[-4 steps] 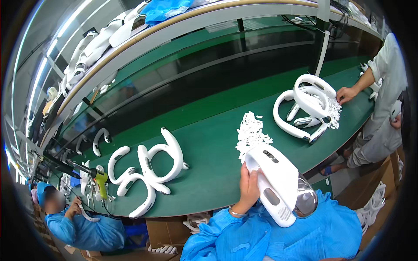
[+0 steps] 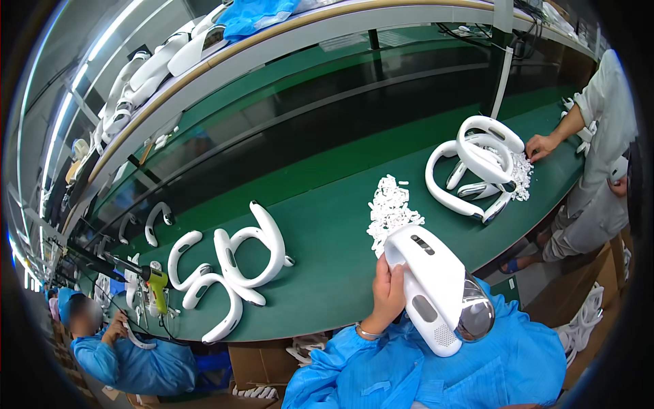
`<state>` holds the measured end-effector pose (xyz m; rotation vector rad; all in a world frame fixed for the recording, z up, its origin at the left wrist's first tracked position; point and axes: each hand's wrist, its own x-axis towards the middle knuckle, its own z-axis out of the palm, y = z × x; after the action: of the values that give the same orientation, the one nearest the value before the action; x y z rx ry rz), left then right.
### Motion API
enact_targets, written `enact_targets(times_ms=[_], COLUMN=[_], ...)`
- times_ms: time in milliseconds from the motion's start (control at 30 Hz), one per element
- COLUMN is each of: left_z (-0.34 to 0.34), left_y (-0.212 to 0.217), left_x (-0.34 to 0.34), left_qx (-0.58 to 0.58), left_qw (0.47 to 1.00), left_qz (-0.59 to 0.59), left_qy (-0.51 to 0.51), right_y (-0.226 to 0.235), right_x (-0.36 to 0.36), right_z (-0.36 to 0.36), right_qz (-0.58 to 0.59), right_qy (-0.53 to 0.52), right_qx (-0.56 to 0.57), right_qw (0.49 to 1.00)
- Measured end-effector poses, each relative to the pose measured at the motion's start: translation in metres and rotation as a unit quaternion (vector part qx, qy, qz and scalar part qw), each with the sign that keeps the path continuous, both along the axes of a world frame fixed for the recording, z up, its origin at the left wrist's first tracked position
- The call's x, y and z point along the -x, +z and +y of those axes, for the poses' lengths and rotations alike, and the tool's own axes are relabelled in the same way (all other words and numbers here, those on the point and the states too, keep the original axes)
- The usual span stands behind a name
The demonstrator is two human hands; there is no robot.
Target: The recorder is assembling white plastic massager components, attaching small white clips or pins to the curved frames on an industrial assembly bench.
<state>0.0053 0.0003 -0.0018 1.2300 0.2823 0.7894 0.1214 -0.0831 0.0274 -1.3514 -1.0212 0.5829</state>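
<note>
My left hand [image 2: 388,294], with a bracelet at its wrist, is closed on the near side of a large white curved neckband device [image 2: 436,273]. The device is held above the bench's front edge, in front of my blue sleeves and smock. It has a dark slot near its upper end, a grey oval inset, a patch of small holes low down, and a shiny mirror-like rounded part [image 2: 477,313] on its right side. My right hand does not show; the device and blue cloth cover that area. Just beyond the device lies a heap of small white plastic parts [image 2: 393,208].
Several white curved pieces [image 2: 272,238] lie on the green bench [image 2: 327,273] at left, near a yellow-green power tool [image 2: 158,290]. Stacked white neckbands [image 2: 439,184] stand at right, where a co-worker's hand [image 2: 541,146] touches small parts. Another person in blue sits at far left.
</note>
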Motion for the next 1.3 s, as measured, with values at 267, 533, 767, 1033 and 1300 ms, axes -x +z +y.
enact_targets(times_ms=[267,533,767,1033,1300], left_z=[0.007,0.014,-0.013,0.096,0.117], left_y=[0.009,-0.033,0.086,0.068,0.062], left_x=[-0.027,-0.112,-0.177,0.004,0.119], left_qx=[-0.057,-0.037,-0.134,-0.167,-0.343], left_qw=[0.994,0.994,0.953,0.944,0.761], left_qz=[0.091,0.062,0.148,0.273,0.427], left_qy=[0.007,-0.081,-0.229,0.086,0.348], right_y=[0.047,0.013,0.021,-0.086,-0.205], right_x=[0.013,0.001,-0.160,-0.462,-0.666], right_z=[-0.013,-0.089,-0.183,-0.309,-0.476], right_qz=[-0.021,0.546,0.454,0.157,-0.132], right_qy=[-0.125,0.078,-0.277,-0.669,-0.594], right_qx=[-0.150,0.029,-0.250,0.037,0.281], right_qw=[0.981,0.834,0.809,0.725,0.742])
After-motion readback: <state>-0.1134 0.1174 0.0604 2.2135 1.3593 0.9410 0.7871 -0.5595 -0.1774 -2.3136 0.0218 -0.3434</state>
